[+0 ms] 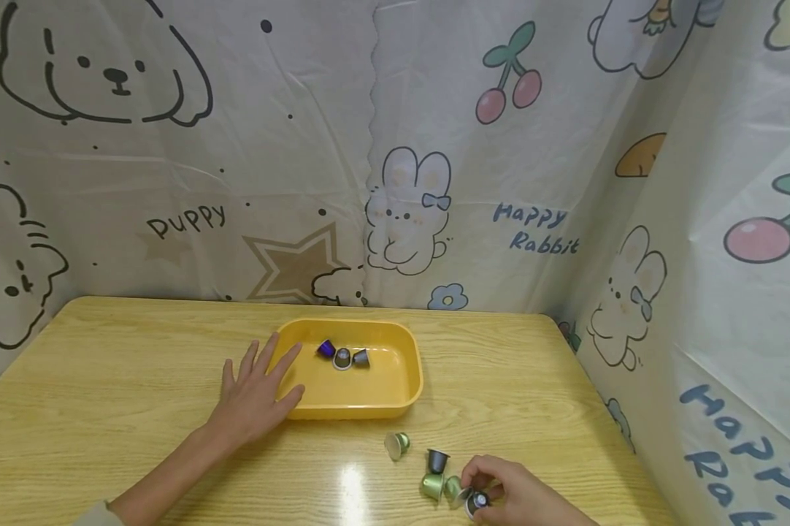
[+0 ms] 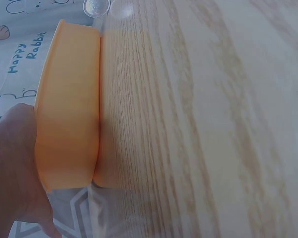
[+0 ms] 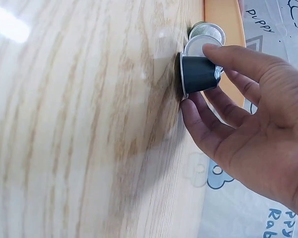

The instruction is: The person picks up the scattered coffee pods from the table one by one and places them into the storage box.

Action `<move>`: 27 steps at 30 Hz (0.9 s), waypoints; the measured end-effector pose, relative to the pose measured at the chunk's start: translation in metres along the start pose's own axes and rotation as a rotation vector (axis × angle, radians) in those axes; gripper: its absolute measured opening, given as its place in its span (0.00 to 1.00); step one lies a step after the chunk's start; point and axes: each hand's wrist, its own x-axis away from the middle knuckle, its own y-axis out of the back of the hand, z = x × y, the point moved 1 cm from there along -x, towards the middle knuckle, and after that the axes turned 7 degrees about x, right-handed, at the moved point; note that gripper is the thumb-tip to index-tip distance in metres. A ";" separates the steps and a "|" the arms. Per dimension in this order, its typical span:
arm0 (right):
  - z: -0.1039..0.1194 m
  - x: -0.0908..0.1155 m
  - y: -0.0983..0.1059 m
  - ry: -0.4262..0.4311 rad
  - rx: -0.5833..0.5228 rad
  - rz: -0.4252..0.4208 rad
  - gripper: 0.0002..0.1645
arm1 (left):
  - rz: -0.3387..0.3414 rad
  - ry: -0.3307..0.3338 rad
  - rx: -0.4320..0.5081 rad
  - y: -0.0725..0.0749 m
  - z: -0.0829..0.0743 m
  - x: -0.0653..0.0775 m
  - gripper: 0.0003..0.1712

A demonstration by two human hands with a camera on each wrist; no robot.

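Observation:
In the head view my left hand (image 1: 253, 398), fingers spread and straight, rests on the left rim of a yellow plastic tray (image 1: 352, 411). The left wrist view shows this hand against the tray's wall (image 2: 69, 109). Near the front of the table my right hand (image 1: 509, 489) pinches a dark coffee capsule (image 3: 199, 74) between thumb and fingers; its rim stays at or close to the tabletop. Just beside it are two green capsules (image 1: 432, 486) and a dark grey capsule (image 1: 437, 460). Another green capsule (image 1: 398, 445) lies on its side nearer the tray.
Inside the tray sit a purple capsule (image 1: 326, 348), an upright grey-brown capsule (image 1: 342, 358) and a grey capsule (image 1: 361, 358) on its side. Behind the wooden table (image 1: 139, 365) and to its right hangs a printed cloth (image 1: 290, 168).

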 end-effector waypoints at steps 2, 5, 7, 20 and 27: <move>0.000 0.000 0.000 -0.010 -0.003 -0.008 0.16 | -0.007 -0.005 0.000 0.000 0.000 0.000 0.36; -0.001 0.001 0.000 -0.012 -0.011 -0.014 0.15 | -0.009 -0.006 -0.004 0.000 0.000 0.000 0.36; -0.001 0.001 -0.001 -0.006 -0.013 -0.018 0.15 | -0.011 -0.006 -0.004 0.000 0.000 0.000 0.36; -0.005 0.005 -0.001 -0.079 -0.055 -0.037 0.11 | -0.014 -0.011 -0.003 0.000 -0.001 0.000 0.36; -0.006 0.006 -0.001 -0.135 -0.050 -0.060 0.11 | 0.002 0.002 0.003 -0.001 0.001 0.000 0.37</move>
